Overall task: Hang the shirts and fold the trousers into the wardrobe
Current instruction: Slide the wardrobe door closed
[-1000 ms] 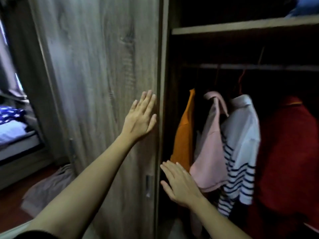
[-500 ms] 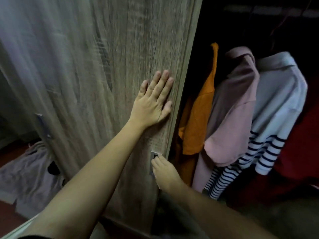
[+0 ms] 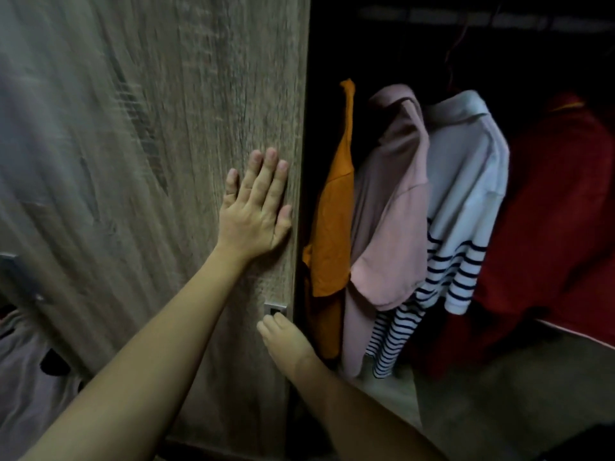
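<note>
My left hand [image 3: 258, 211] lies flat, fingers spread, on the wood-grain wardrobe door [image 3: 149, 161] near its right edge. My right hand [image 3: 286, 337] is lower down, its fingertips hooked into the door's recessed metal handle [image 3: 275, 308]. Inside the dark wardrobe, shirts hang from a rail [image 3: 482, 16]: an orange one [image 3: 332, 234], a pink one [image 3: 389, 221], a white one with navy stripes [image 3: 466, 207] and a red one [image 3: 559, 211].
A pale garment [image 3: 23, 377] lies on the floor at the lower left, beside the door. A second metal handle [image 3: 20, 274] shows at the far left. The wardrobe's light floor panel [image 3: 499, 394] lies under the hanging shirts.
My right hand went from open in front of the shirts to the door handle and hooked into it. The view tilted down and closer. My left hand stays flat on the door.
</note>
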Demonstrator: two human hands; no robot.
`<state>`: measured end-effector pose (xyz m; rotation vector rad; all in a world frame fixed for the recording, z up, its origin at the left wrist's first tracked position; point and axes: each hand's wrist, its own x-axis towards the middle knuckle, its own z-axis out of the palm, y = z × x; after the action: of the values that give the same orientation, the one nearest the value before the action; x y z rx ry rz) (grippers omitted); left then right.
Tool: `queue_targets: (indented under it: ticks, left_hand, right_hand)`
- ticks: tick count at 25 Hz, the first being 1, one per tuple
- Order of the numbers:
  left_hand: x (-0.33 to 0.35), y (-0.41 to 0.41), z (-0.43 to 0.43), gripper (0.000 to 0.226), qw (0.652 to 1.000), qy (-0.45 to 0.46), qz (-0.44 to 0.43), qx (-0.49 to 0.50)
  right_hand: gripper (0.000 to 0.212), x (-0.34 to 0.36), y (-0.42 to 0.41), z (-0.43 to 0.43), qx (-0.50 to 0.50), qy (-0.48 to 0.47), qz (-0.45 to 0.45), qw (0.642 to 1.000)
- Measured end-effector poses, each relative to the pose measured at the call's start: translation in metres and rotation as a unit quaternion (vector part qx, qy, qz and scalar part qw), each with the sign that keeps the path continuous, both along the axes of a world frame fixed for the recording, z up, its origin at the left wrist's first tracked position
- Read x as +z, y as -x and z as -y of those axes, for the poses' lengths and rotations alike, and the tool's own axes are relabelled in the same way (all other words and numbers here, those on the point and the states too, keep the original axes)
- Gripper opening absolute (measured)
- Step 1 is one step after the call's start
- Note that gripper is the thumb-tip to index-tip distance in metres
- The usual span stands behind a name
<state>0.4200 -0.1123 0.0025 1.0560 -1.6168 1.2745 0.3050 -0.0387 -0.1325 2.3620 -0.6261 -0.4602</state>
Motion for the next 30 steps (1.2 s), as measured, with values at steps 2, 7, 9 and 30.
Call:
queue_targets:
  ticks: [2, 7, 9, 30]
  left_hand:
    - [-0.001, 0.017, 0.000, 0.065, 1.000, 0.005, 0.012, -0.012]
    - [0.000, 0.068, -0.002, 0.065, 0.996, 0.034, 0.078, -0.027]
    - [0.001, 0.102, -0.003, 0.064, 0.995, 0.039, 0.081, -0.047]
    - [-0.006, 0.457, -0.019, 0.063, 0.988, 0.028, 0.044, -0.145]
  right_hand:
    - [0.045, -0.009, 0.016, 0.002, -0.029, -0.002, -0.042, 0.999]
    - [0.046, 0.000, 0.072, -0.009, -0.092, -0.039, 0.094, 0.991]
    - [0.049, 0.003, 0.104, -0.016, -0.139, 0.006, 0.123, 0.983]
    - [0.046, -0.021, 0.429, -0.033, -0.279, 0.004, 0.083, 0.957]
